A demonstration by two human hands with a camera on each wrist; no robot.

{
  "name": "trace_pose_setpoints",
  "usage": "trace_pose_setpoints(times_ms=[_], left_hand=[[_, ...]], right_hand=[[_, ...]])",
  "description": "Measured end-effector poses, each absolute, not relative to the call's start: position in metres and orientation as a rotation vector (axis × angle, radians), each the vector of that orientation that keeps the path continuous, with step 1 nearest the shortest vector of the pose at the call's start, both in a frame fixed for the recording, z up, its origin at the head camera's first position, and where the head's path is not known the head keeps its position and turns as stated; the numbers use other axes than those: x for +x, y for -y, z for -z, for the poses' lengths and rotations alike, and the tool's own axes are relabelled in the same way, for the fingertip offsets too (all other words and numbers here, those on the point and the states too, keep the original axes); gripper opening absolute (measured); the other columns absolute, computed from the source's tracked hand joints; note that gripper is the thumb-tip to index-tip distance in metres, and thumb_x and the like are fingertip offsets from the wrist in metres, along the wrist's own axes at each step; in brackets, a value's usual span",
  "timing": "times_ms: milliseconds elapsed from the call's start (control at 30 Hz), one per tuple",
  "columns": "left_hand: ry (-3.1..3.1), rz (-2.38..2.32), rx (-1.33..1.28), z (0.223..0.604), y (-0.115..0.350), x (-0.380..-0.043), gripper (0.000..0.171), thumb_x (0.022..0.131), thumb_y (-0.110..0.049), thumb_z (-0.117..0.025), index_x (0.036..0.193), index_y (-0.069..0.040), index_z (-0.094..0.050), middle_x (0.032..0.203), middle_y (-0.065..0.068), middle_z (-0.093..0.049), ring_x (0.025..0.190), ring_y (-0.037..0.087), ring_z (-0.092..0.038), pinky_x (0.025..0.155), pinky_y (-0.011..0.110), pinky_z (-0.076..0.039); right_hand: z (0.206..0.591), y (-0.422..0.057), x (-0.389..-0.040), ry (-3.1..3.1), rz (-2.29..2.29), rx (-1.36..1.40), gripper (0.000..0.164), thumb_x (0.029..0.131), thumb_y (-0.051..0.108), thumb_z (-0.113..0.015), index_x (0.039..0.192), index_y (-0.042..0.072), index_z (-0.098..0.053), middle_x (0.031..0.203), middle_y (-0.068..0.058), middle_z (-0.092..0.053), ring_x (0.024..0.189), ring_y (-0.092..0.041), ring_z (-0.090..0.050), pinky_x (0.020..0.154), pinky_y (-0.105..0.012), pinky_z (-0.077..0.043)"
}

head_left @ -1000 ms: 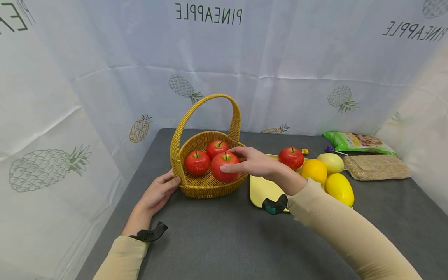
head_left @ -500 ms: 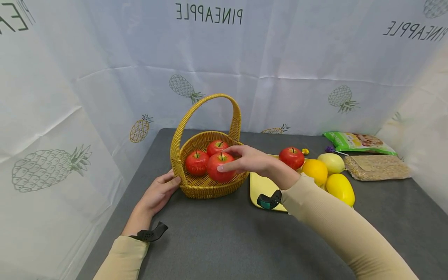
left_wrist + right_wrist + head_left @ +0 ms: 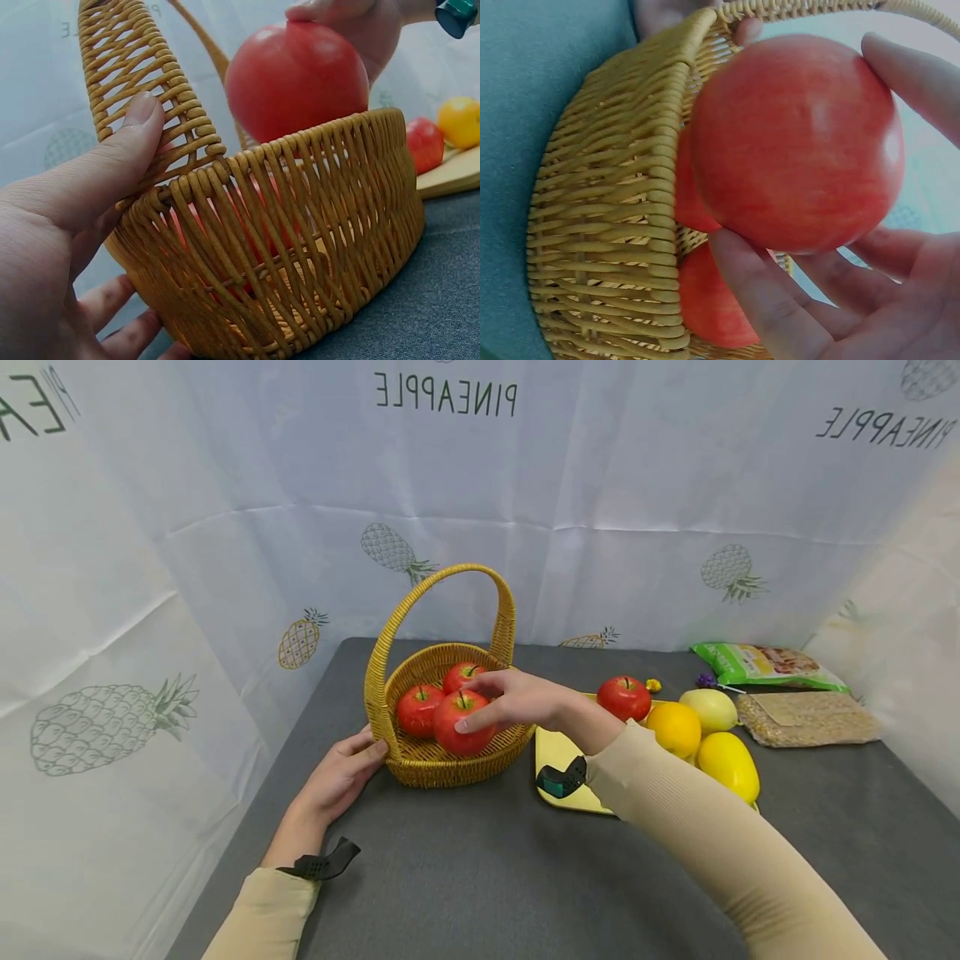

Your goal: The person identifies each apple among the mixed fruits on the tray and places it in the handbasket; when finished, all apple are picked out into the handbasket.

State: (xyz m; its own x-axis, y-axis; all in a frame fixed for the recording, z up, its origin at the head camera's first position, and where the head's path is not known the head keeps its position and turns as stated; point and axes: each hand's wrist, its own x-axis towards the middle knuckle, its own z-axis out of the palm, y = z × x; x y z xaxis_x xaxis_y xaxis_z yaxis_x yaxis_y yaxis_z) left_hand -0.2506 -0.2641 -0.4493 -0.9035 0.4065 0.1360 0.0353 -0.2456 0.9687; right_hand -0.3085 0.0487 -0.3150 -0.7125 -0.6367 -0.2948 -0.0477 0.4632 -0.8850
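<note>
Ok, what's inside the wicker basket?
Two red apples sit in the basket. In the head view, a third apple, held by the right hand, hides part of the basket floor.

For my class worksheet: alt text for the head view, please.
A right hand holds a round red apple over a golden wicker basket with two more inside; the left hand grips its side. At right are a flat yellow tray, another apple and yellow fruit.

Ribbed woven wicker basket (image 3: 442, 772), smooth glossy apple (image 3: 461, 735), matt tabletop (image 3: 450, 877)
</note>
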Motion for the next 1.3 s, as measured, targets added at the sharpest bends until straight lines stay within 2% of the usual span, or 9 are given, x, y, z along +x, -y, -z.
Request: trace_pose_setpoints(times_ms=[133, 267, 333, 433, 500, 667, 1033, 1233, 1300], left_hand=[[-1.762, -2.246, 0.527, 0.451, 0.265, -0.251, 0.026, 0.108, -0.014, -0.055, 0.125, -0.022, -0.074, 0.170, 0.016, 0.001, 0.155, 0.032, 0.010, 0.108, 0.018, -0.038], [-1.757, -2.250, 0.528, 0.451, 0.265, -0.251, 0.031, 0.109, -0.013, -0.055, 0.137, -0.012, -0.067, 0.170, 0.016, 0.001, 0.155, 0.031, 0.010, 0.108, 0.019, -0.039], [-1.758, -2.249, 0.526, 0.451, 0.265, -0.252, 0.033, 0.108, -0.013, -0.055, 0.140, -0.011, -0.065, 0.170, 0.016, 0.000, 0.155, 0.031, 0.009, 0.108, 0.019, -0.039], [-1.754, -2.251, 0.526, 0.451, 0.264, -0.253, 0.033, 0.108, -0.013, -0.055, 0.139, -0.015, -0.066, 0.170, 0.016, 0.000, 0.155, 0.031, 0.009, 0.108, 0.019, -0.039], [-1.757, -2.251, 0.523, 0.451, 0.264, -0.254, 0.030, 0.108, -0.013, -0.055, 0.133, -0.023, -0.070, 0.170, 0.016, -0.001, 0.155, 0.031, 0.009, 0.108, 0.019, -0.039], [-1.747, -2.253, 0.530, 0.451, 0.264, -0.254, 0.030, 0.109, -0.013, -0.054, 0.132, -0.023, -0.071, 0.170, 0.017, 0.001, 0.155, 0.032, 0.010, 0.108, 0.020, -0.039], [-1.774, -2.241, 0.529, 0.450, 0.266, -0.254, 0.032, 0.108, -0.015, -0.056, 0.138, -0.012, -0.067, 0.170, 0.017, 0.000, 0.155, 0.033, 0.009, 0.108, 0.019, -0.039], [-1.787, -2.236, 0.523, 0.451, 0.265, -0.253, 0.043, 0.108, -0.013, -0.055, 0.146, 0.007, -0.052, 0.170, 0.017, -0.001, 0.155, 0.032, 0.007, 0.108, 0.018, -0.038], [-1.787, -2.235, 0.523, 0.451, 0.264, -0.253, 0.043, 0.108, -0.014, -0.056, 0.145, 0.009, -0.052, 0.170, 0.017, -0.001, 0.156, 0.032, 0.007, 0.108, 0.018, -0.038]], right_hand=[[0.315, -0.046, -0.313, -2.081, 1.203, -0.573, 0.067, 0.087, 0.030, -0.082, 0.143, 0.008, -0.053, 0.133, -0.009, -0.057, 0.118, -0.025, -0.059, 0.094, -0.037, -0.056], [0.317, -0.043, -0.318, -2.083, 1.151, -0.561, 0.071, 0.086, 0.032, -0.083, 0.145, 0.009, -0.050, 0.136, -0.007, -0.055, 0.119, -0.023, -0.060, 0.095, -0.036, -0.055], [0.318, -0.043, -0.320, -2.077, 1.144, -0.542, 0.072, 0.086, 0.031, -0.083, 0.146, 0.010, -0.050, 0.137, -0.007, -0.054, 0.120, -0.022, -0.059, 0.095, -0.036, -0.055], [0.322, -0.041, -0.323, -2.053, 1.151, -0.521, 0.072, 0.087, 0.030, -0.083, 0.147, 0.010, -0.049, 0.139, -0.008, -0.052, 0.121, -0.023, -0.059, 0.096, -0.037, -0.054], [0.324, -0.040, -0.324, -2.052, 1.140, -0.519, 0.071, 0.087, 0.030, -0.083, 0.147, 0.011, -0.050, 0.141, -0.008, -0.050, 0.122, -0.023, -0.058, 0.097, -0.036, -0.054], [0.327, -0.036, -0.327, -2.057, 1.090, -0.543, 0.070, 0.087, 0.031, -0.082, 0.148, 0.012, -0.051, 0.144, -0.007, -0.046, 0.123, -0.023, -0.056, 0.097, -0.035, -0.053], [0.322, -0.028, -0.339, -2.049, 0.922, -0.605, 0.075, 0.089, 0.033, -0.079, 0.149, 0.006, -0.045, 0.140, -0.007, -0.052, 0.124, -0.022, -0.055, 0.099, -0.036, -0.052], [0.322, -0.028, -0.346, -2.061, 0.834, -0.614, 0.081, 0.089, 0.034, -0.081, 0.152, 0.004, -0.042, 0.145, -0.007, -0.050, 0.128, -0.021, -0.053, 0.098, -0.033, -0.052], [0.323, -0.028, -0.347, -2.062, 0.810, -0.610, 0.081, 0.088, 0.034, -0.082, 0.152, 0.004, -0.043, 0.145, -0.007, -0.050, 0.128, -0.021, -0.052, 0.098, -0.033, -0.052]])
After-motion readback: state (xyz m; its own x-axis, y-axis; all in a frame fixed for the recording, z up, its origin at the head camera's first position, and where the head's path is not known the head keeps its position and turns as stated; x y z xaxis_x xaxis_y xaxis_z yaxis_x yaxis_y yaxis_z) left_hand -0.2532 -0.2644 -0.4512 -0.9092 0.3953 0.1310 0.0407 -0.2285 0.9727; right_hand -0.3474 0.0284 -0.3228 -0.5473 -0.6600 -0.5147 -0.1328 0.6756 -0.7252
